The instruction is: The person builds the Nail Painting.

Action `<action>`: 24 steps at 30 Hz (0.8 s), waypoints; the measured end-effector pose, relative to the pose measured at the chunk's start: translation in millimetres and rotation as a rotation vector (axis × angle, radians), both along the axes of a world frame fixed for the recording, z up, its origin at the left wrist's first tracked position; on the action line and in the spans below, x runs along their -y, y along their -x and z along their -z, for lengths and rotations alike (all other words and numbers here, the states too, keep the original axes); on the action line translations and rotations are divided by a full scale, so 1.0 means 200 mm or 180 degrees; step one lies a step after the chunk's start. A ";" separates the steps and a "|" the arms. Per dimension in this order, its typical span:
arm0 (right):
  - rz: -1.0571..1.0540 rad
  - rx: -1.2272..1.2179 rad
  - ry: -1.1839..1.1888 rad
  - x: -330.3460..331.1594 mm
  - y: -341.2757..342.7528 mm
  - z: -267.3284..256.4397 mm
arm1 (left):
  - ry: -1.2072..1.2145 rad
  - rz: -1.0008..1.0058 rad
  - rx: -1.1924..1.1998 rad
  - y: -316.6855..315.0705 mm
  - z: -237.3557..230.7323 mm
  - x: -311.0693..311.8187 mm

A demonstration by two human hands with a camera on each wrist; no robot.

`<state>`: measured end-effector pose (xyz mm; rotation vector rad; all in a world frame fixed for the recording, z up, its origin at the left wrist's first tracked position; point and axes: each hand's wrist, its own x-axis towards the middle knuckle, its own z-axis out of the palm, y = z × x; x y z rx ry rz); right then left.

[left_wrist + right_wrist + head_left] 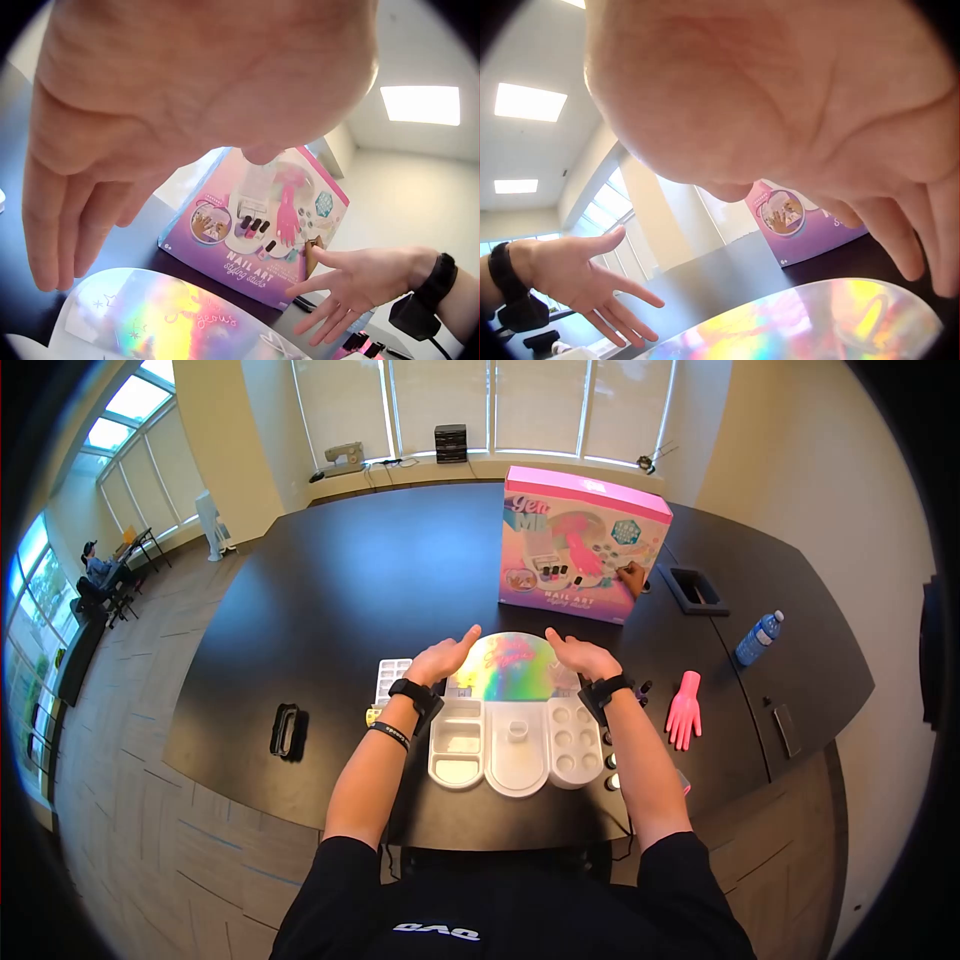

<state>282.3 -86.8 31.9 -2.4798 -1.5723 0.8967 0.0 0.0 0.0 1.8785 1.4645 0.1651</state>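
A white nail-art station [517, 772] lies on the dark table in front of me, with box-shaped compartments on its left and round wells on its right. At its back rises a rounded, rainbow-shiny panel [515, 665] with curly lettering. My left hand [445, 658] is held just beside the panel's left edge, fingers straight and thumb up. Opposite it, my right hand [583, 657] is beside the right edge, palm facing inward and fingers spread in the left wrist view. Neither hand holds anything.
Behind the panel stands a pink nail-art box [585, 545]. To the right are a pink model hand [686, 710], small polish bottles [612, 782], a water bottle [760, 638] and a phone-like slab [786, 730]. A small white tray [393, 672] and a black frame-shaped object [289, 732] lie left.
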 end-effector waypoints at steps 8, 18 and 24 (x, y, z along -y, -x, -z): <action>-0.0018 -0.0082 0.0155 -0.01 -0.01 0.02 | -0.0045 -0.0025 -0.0031 -0.02 -0.04 0.08; 0.0141 -0.0264 -0.0608 0.07 0.04 -0.10 | -0.0016 -0.0132 0.0219 0.01 0.00 0.06; 0.0244 -0.0377 -0.1359 0.25 0.08 -0.20 | -0.0830 -0.0598 0.1255 0.09 -0.20 0.31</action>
